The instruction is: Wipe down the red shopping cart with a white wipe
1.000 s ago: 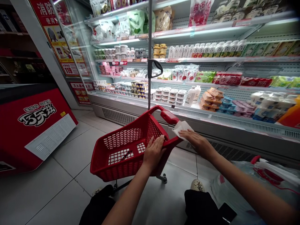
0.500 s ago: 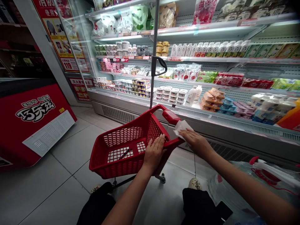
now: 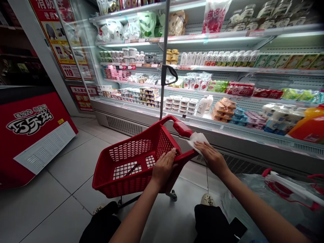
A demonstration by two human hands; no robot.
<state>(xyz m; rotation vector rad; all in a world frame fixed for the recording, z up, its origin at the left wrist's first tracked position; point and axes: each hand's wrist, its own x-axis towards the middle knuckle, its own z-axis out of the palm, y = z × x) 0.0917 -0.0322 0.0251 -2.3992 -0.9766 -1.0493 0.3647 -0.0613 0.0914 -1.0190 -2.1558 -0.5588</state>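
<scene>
A small red plastic shopping cart (image 3: 126,189) with a grid-like basket stands in front of me. My left hand (image 3: 164,166) lies on the near rear rim of its basket, fingers stretched out flat. On the cart's red handle (image 3: 182,129), toward its near end, is a crumpled white tissue (image 3: 198,140). My right hand (image 3: 210,156) presses the tissue against the handle, fingers closed over it; part of the tissue is hidden beneath them. A short dark strip (image 3: 133,168) lies on the basket floor.
Behind the cart is a lit refrigerated display (image 3: 121,123) with bottles and yogurt cups. A black door handle (image 3: 169,75) is on its frame. Large clear water bottles (image 3: 235,199) stand at lower right, a red freezer (image 3: 45,135) at left. A phone-like dark object (image 3: 238,227) lies near my leg.
The whole view has shifted slightly, with the scene moving left. The right hand and tissue have slid a little along the handle toward its near end; the left hand stays on the rim.
</scene>
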